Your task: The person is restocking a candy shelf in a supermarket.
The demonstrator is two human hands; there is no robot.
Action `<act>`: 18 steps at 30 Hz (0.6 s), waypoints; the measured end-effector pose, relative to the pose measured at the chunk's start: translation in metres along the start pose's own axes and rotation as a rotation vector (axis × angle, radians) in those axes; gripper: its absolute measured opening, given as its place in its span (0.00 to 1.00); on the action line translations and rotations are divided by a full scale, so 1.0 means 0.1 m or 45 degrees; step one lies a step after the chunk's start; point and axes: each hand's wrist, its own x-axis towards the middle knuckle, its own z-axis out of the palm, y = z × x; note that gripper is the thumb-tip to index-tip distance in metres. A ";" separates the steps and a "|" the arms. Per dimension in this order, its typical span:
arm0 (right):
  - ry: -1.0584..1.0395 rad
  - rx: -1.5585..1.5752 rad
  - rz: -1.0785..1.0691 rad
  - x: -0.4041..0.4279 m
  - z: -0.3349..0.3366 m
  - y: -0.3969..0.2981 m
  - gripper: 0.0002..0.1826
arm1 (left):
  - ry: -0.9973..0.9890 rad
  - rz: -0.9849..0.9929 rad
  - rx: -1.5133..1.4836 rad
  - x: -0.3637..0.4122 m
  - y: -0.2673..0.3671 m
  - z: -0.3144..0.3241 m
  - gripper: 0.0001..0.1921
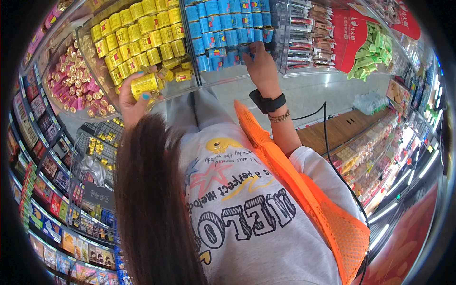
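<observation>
My left hand (132, 103) grips yellow-wrapped cylindrical sweets (144, 86) at the near left of a clear plastic bin. Behind it, rows of the same yellow sweets (146, 25) are stacked, with a few lying loose beside the hand. In the adjoining compartment stand rows of blue-wrapped cylindrical sweets (226, 21). My right hand (262, 67) reaches into the near right part of that compartment, fingers bent at the front blue sweets. Its fingertips are partly hidden, so whether it grips one is unclear. A black band (268, 101) and a beaded bracelet circle the right wrist.
Pink-and-gold sweets (76, 80) fill a bin at left; slim packets (310, 39) and green packets (374, 48) are at right. A wire shopping basket (91, 199) holds yellow items below left. A black cable (326, 131) and orange mesh vest (306, 199) hang on my right side.
</observation>
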 end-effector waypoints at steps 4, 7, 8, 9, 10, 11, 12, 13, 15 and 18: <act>-0.088 -0.192 -0.131 0.02 0.02 0.09 0.15 | 0.148 -0.070 -0.033 0.08 0.12 0.16 0.24; -0.055 -0.109 -0.137 0.10 0.03 0.15 0.15 | 0.144 -0.077 -0.047 0.11 0.17 0.17 0.24; -0.057 -0.111 -0.140 0.11 0.02 0.17 0.15 | 0.147 -0.076 -0.049 0.12 0.18 0.18 0.24; -0.089 0.046 -0.082 0.10 0.02 0.18 0.15 | 0.161 -0.107 -0.013 0.10 0.18 0.18 0.23; -0.122 0.202 -0.023 0.10 0.02 0.19 0.16 | 0.174 -0.138 0.023 0.09 0.18 0.19 0.23; -0.128 0.201 -0.025 0.11 0.02 0.20 0.16 | 0.180 -0.140 0.022 0.10 0.17 0.19 0.23; -0.028 0.175 -0.031 0.09 0.02 0.18 0.15 | 0.194 -0.136 -0.025 0.11 0.17 0.19 0.22; 0.073 0.148 -0.037 0.07 0.02 0.17 0.15 | 0.208 -0.132 -0.073 0.12 0.17 0.19 0.22; 0.116 0.341 0.128 0.09 -0.04 0.17 0.14 | 0.213 -0.109 -0.071 0.13 0.18 0.22 0.21; 0.233 0.450 0.068 0.15 -0.06 0.14 0.16 | 0.210 -0.094 -0.093 0.12 0.16 0.20 0.22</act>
